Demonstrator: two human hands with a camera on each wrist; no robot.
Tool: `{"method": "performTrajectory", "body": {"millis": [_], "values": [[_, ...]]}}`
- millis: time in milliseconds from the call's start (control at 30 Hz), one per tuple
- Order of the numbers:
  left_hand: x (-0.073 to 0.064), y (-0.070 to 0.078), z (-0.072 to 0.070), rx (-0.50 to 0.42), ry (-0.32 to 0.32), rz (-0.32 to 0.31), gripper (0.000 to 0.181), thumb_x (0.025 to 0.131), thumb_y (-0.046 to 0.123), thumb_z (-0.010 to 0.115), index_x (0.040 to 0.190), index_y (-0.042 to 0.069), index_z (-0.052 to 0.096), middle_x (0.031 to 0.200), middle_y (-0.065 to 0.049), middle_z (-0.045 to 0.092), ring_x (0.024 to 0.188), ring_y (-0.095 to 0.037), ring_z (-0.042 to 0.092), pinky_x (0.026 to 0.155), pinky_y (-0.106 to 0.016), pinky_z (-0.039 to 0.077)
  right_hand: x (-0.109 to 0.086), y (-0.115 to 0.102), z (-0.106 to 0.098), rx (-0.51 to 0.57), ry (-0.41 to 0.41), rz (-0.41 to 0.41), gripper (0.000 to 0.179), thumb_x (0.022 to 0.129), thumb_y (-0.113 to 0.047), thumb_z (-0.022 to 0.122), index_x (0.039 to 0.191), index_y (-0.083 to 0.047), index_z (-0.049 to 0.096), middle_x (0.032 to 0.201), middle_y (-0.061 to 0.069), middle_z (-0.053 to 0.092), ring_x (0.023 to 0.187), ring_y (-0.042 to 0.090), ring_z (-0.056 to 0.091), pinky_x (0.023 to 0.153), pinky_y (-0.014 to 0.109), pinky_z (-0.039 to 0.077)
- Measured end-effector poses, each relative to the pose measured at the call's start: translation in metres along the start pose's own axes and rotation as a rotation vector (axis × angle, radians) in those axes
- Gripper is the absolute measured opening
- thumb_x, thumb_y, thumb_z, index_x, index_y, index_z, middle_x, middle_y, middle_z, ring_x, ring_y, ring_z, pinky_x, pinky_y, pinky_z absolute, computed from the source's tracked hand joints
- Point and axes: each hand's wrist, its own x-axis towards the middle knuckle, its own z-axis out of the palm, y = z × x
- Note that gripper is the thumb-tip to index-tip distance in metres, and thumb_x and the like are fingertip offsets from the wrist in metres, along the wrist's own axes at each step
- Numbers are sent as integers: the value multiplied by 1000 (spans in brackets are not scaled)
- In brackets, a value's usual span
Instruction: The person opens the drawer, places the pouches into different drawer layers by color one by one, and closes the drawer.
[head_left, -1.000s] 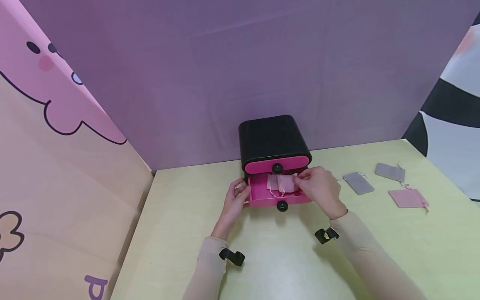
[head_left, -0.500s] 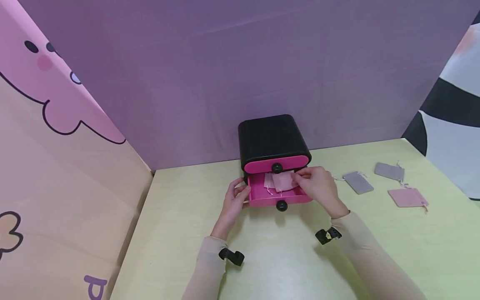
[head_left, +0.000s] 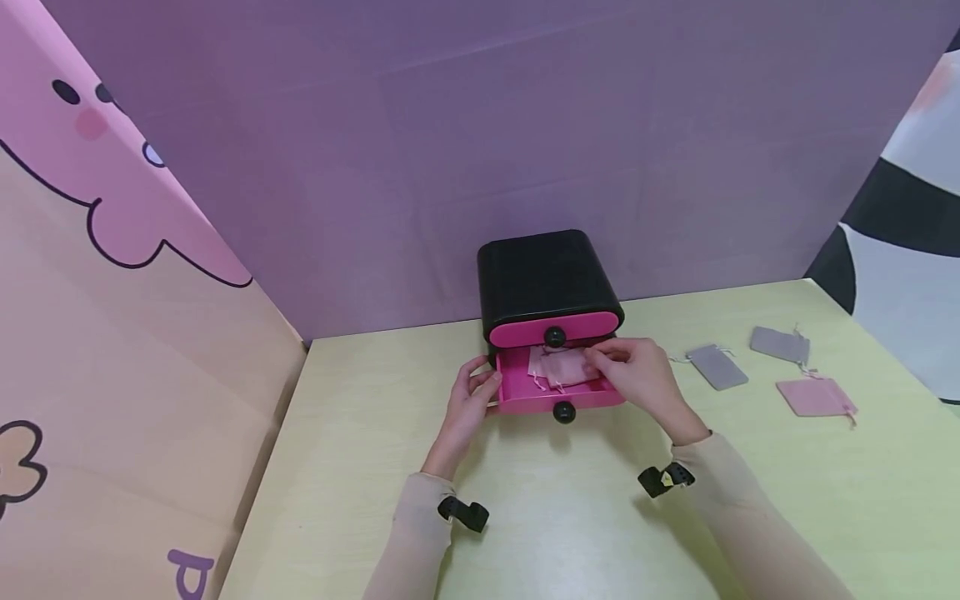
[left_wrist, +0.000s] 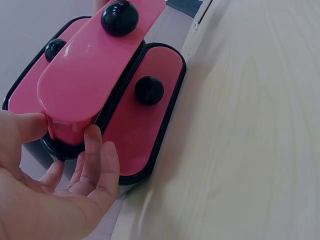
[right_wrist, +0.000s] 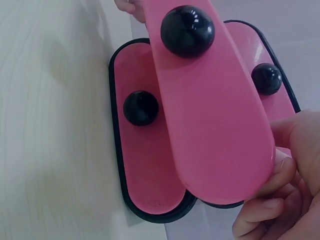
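Observation:
A black chest of drawers with pink fronts stands against the back wall, its middle drawer pulled out. My left hand holds that drawer by its left side; in the left wrist view the thumb lies over the edge and the fingers curl below. Inside the drawer a pink drawstring pouch overlaps a paler pouch. With thumb and fingertips, my right hand pinches the right edge of the pink pouch. In the right wrist view the drawer front hides the pouches.
On the table to the right lie two grey pouches, one nearer and one farther, with another pink pouch in front. The top drawer and the bottom drawer are closed. A purple cloth hangs behind.
The pink pouch has shifted left over the paler one and lies flatter in the drawer. The right hand has lowered slightly; the left hand stays in place.

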Motion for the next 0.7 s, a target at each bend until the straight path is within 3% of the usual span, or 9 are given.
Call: {"method": "performTrajectory", "body": {"millis": [233,400,567,700], "values": [[-1,0,0,-1,-3,-1,55,110,24,58,160,9,38,150,-24,57,108,-21,71,95,-39,64,-9,1,-4,74,17,-9,35,105,-32,67,122,-4,79,103,13,83,105,31,72,81,29,53],[-1,1,0,-5,-2,-11,56,110,24,58,160,10,38,150,-24,57,108,-21,71,96,-39,64,-15,4,-10,106,67,15,38,105,-36,67,123,-5,79,107,15,82,99,17,68,75,23,51],[-2,3,0,5,-12,-17,57,110,25,59,160,10,38,151,-23,56,110,-22,70,98,-41,63,-18,12,-14,95,124,-1,36,105,-34,68,120,-3,80,101,16,82,84,4,62,71,22,49],[-1,3,-1,5,-14,-12,56,110,24,58,160,10,38,151,-24,56,110,-22,71,98,-42,63,-19,17,-14,102,126,-3,38,105,-36,68,118,-3,80,97,15,82,82,0,61,70,22,49]]}}
